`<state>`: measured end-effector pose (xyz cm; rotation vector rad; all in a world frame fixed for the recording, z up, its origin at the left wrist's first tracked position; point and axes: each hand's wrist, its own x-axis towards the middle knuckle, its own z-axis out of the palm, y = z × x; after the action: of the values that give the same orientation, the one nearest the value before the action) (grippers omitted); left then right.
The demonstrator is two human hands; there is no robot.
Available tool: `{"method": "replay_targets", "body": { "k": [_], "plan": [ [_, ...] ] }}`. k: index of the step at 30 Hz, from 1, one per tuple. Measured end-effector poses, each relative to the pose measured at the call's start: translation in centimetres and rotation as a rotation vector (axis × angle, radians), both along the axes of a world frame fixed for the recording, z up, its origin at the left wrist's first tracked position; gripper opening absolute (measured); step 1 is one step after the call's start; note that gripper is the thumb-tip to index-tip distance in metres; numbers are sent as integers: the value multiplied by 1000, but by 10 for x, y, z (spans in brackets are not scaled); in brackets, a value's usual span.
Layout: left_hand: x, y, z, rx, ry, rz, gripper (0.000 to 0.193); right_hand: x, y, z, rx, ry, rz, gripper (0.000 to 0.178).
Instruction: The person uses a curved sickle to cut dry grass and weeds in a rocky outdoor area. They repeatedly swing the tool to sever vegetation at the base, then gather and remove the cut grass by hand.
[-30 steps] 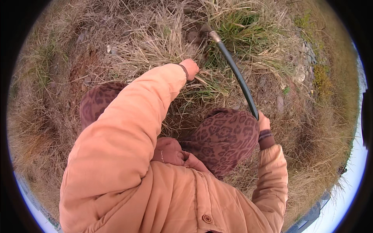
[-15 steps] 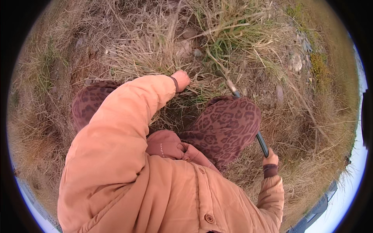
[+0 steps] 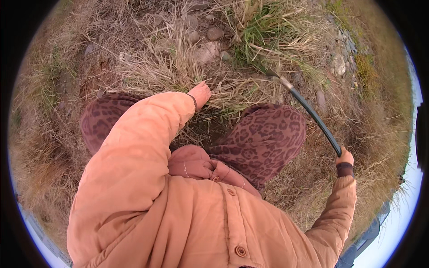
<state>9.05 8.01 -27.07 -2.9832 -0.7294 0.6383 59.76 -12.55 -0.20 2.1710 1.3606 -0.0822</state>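
My right hand (image 3: 344, 157) is closed round the end of a long, dark green handle, out to the right of my knee. The handle belongs to a sickle (image 3: 316, 117), which slants up and left to a pale metal collar. Beyond the collar, a short dark part of the blade (image 3: 271, 73) shows; grass hides the rest. My left hand (image 3: 201, 94) lies over flattened dry grass (image 3: 232, 96) between my knees, palm down. Its fingers look stretched out and apart, with nothing visible in them.
A green and straw-coloured tuft (image 3: 263, 33) stands ahead, beyond the blade. Stones lie in the soil, among them a round one (image 3: 215, 34) and a pale one (image 3: 338, 65). My patterned knees (image 3: 272, 134) flank the grass in front of me.
My right hand has moved outward and up, and the sickle has swung clear of my right knee. My left hand has shifted slightly left, its fingers loosened from a fist.
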Motion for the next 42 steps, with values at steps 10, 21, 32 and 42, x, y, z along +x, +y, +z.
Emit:
{"method": "replay_targets", "body": {
  "k": [10,21,32,42],
  "plan": [
    [-5,-23,-4,-50,-1,44,77,-27,-104,43,7,-65,-20,20],
    [-7,-39,-3,-426,14,327,121,-101,73,-23,128,199,226,12],
    [-16,-33,-26,-82,61,220,94,-51,55,-38,-36,70,69,22],
    [-6,5,-50,-38,18,187,63,0,-156,65,-238,-281,-286,16]
  ]
}}
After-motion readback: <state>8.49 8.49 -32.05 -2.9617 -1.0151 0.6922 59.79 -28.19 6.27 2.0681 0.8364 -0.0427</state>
